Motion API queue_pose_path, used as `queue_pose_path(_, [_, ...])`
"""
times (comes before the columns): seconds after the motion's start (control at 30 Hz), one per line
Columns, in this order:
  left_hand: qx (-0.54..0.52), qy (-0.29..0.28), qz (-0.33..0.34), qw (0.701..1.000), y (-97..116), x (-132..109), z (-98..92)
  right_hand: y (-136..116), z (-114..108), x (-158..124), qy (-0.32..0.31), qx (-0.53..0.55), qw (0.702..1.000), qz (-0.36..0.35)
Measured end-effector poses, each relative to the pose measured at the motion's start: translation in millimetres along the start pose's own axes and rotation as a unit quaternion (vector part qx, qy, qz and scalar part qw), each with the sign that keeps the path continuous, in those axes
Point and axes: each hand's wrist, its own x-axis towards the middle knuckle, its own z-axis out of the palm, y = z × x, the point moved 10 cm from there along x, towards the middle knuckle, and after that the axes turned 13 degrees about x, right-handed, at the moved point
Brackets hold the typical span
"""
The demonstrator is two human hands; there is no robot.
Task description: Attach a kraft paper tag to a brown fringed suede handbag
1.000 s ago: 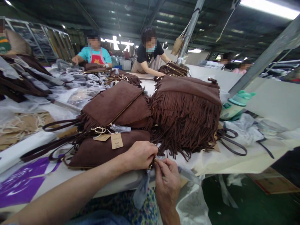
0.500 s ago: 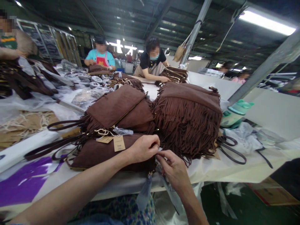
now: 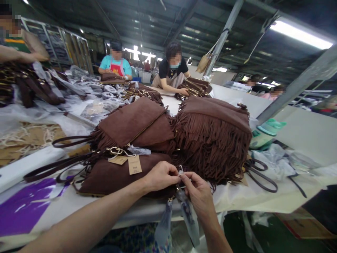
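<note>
My left hand (image 3: 162, 176) and my right hand (image 3: 198, 193) meet at the end of a dark brown bag (image 3: 113, 175), fingertips pinched around a thin white string (image 3: 180, 169). A plastic-wrapped strip (image 3: 189, 216) dangles below my right fingers. Beside it, another plastic-wrapped piece (image 3: 164, 219) hangs from gold hardware on the bag. Two tan paper tags, one the larger tag (image 3: 134, 165), lie on the bag near my left wrist. Behind sits a brown bag with a diagonal zip (image 3: 134, 123). A stack of fringed brown bags (image 3: 210, 140) stands right of it.
Several co-workers handle brown bags across the table, one in a black shirt (image 3: 165, 75). Loose tan tags with strings (image 3: 34, 138) lie left, above a purple sheet (image 3: 28, 203). A green object (image 3: 265, 135), plastic wrap (image 3: 276, 158) and a slanted metal post (image 3: 297, 80) are right.
Both hands have shifted slightly down, and white string now shows above the fingertips. The wrapped strip by my right hand hangs more plainly in view. The view has tilted a little.
</note>
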Motion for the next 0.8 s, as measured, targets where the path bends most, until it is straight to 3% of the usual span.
queue_pose_path(0.23, [0.044,0.038,0.003,0.998,4,1,-5.8,-10,-1,0,-0.003,-0.092,0.995,-0.035])
queue_pose_path(0.37, [0.034,0.037,0.024,0.998,6,1,-7.9,-17,4,2,-0.048,-0.176,0.980,-0.074])
queue_pose_path(0.57, [-0.008,-0.016,0.012,1.000,2,4,-1.7,-23,14,5,-0.113,-0.210,0.969,-0.066])
queue_pose_path(0.8, [-0.020,0.006,-0.004,1.000,-4,8,-2.4,-27,22,6,-0.176,-0.260,0.945,-0.092])
